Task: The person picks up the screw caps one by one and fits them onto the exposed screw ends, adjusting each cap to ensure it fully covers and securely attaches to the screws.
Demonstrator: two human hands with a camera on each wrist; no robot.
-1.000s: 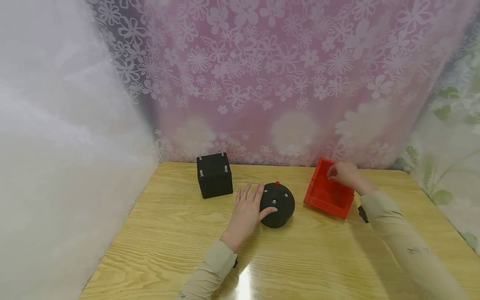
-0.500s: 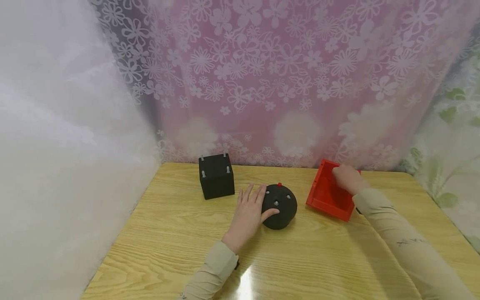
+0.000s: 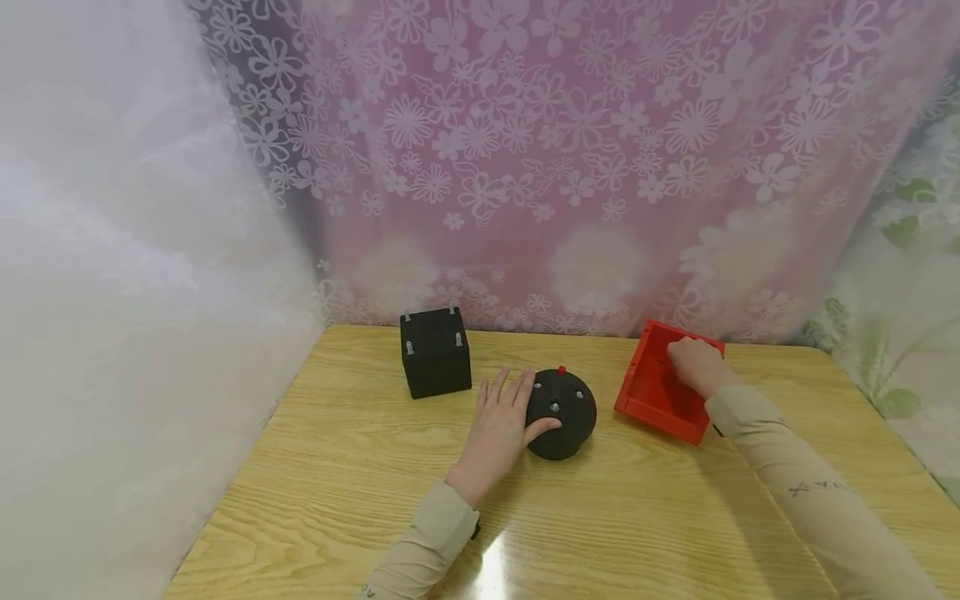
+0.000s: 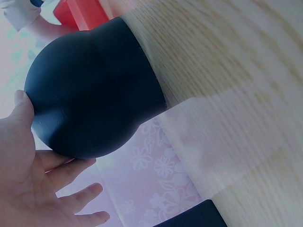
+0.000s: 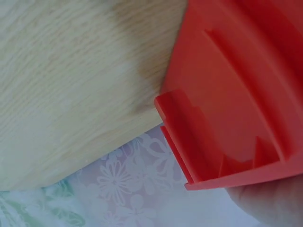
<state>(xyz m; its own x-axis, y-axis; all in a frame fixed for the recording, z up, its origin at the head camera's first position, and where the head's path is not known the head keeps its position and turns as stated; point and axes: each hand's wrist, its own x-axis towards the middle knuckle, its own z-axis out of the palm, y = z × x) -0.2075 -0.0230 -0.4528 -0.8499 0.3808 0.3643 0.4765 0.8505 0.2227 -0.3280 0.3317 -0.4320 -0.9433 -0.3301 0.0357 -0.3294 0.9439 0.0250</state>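
Observation:
A round black dome-topped piece (image 3: 572, 429), with a few small metal screw ends and a red cap (image 3: 562, 369) on top, stands on the table. My left hand (image 3: 491, 429) rests against its left side, fingers extended and thumb lying over the top. The left wrist view shows the thumb and index finger touching the dome (image 4: 80, 94), the other fingers spread free. At the right, my right hand (image 3: 696, 365) reaches down into a red plastic bin (image 3: 660, 421). Its fingertips are hidden there, and I cannot tell what they hold. The right wrist view shows the bin's outer side (image 5: 222, 104).
A black cube (image 3: 437, 367) with upright metal posts at its top corners stands back left of the dome. The wood-grain table (image 3: 337, 500) ends at a pink flowered curtain (image 3: 487, 167) behind. White sheeting (image 3: 135, 292) hangs at the left.
My right hand has gone lower into the red bin, and its fingers have passed out of sight. The left hand stays against the dome; the whole head view has shifted slightly.

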